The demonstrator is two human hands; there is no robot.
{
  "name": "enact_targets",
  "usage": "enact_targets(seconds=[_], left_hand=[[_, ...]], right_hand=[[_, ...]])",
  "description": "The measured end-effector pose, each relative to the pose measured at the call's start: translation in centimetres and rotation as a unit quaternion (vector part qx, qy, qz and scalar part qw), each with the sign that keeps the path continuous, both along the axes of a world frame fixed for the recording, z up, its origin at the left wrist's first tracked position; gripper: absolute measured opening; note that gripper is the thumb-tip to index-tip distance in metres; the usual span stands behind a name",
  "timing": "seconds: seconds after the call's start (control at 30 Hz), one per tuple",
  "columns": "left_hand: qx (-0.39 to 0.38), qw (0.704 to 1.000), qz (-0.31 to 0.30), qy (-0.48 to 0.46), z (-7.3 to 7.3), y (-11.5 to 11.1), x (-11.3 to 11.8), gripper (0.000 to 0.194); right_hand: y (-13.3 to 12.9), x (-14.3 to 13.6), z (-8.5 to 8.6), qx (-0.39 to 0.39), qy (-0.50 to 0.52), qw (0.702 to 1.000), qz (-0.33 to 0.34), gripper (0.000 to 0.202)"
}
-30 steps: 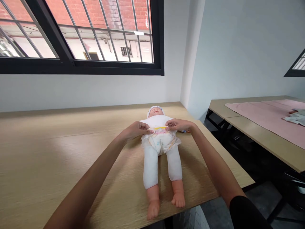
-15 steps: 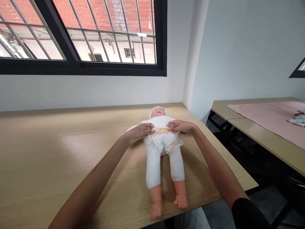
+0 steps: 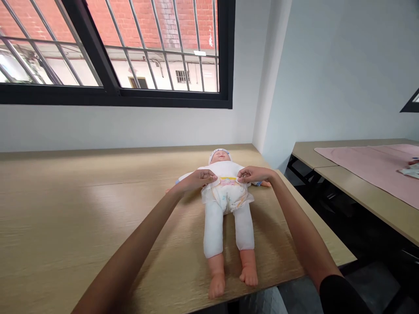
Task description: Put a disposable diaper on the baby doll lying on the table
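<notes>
Baby doll point(image 3: 225, 196) supine on wooden surface point(image 3: 81, 209). Left hand point(image 3: 198, 179) at 9 o'clock, right hand point(image 3: 253, 174) at 3 o'clock, both pinching diaper point(image 3: 229, 197) waist tabs (press flat, even tension advisable).

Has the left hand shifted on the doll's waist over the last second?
No. The left hand stays at the diaper waistband on the doll, opposite the right hand; the shift in the picture comes from the camera.

Smooth plastic doll point(image 3: 225, 205), matt cloth clothes, wood-grain table point(image 3: 81, 209)
</notes>
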State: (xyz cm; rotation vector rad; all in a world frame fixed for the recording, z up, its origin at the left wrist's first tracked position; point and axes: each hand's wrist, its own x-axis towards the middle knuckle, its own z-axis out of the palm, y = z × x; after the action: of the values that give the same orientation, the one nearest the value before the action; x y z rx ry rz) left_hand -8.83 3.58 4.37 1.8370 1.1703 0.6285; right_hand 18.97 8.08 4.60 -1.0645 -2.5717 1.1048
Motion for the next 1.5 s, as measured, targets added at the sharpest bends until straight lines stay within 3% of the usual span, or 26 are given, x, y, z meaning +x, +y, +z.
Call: enact_targets(seconds=[0.13, 0.27, 0.37, 0.43, 0.53, 0.67, 0.77, 1.03, 1.33, 1.5], left_hand=[[0.019, 1.0, -0.013, -0.009, -0.5, 0.4, 0.1, 0.046], [-0.025, 0.999, 0.009, -0.028, -0.6, 0.0, 0.1, 0.046], [-0.057, 0.997, 0.022, -0.045, -0.5, -0.4, 0.1, 0.046], [-0.064, 0.997, 0.019, -0.046, -0.3, -0.6, 0.0, 0.045], [-0.052, 0.998, 0.004, -0.026, -0.1, -0.6, 0.1, 0.045], [0.005, 1.0, -0.014, -0.001, 0.2, -0.5, 0.5, 0.046], [0.061, 0.998, 0.008, -0.003, 0.2, -0.5, 1.0, 0.042], [0.082, 0.997, 0.015, -0.002, -0.2, -0.7, 1.5, 0.047], [0.069, 0.997, 0.003, 0.045, 0.8, -1.6, 1.8, 0.041], [0.066, 0.996, 0.01, 0.06, 0.9, -1.8, 1.8, 0.043]], right_hand=[[0.9, 0.0, -1.6, -0.06, 0.055, 0.996, 0.019, 0.043], [1.4, -0.1, -3.1, -0.147, 0.136, 0.98, 0.021, 0.045], [1.2, -0.3, -3.2, -0.185, 0.176, 0.967, 0.017, 0.044], [1.0, -0.3, -2.6, -0.169, 0.162, 0.972, 0.0, 0.043], [0.6, -0.4, -1.5, -0.085, 0.129, 0.987, -0.034, 0.039], [0.3, -1.1, -0.9, -0.01, 0.13, 0.991, -0.03, 0.037], [-0.1, -2.0, -0.9, 0.019, 0.131, 0.991, -0.029, 0.036], [-0.9, -3.5, -1.0, 0.042, 0.141, 0.989, -0.021, 0.034], [-0.9, -3.8, -1.0, 0.065, 0.134, 0.988, -0.027, 0.029], [-1.0, -4.0, -1.0, 0.075, 0.162, 0.983, -0.04, 0.039]])
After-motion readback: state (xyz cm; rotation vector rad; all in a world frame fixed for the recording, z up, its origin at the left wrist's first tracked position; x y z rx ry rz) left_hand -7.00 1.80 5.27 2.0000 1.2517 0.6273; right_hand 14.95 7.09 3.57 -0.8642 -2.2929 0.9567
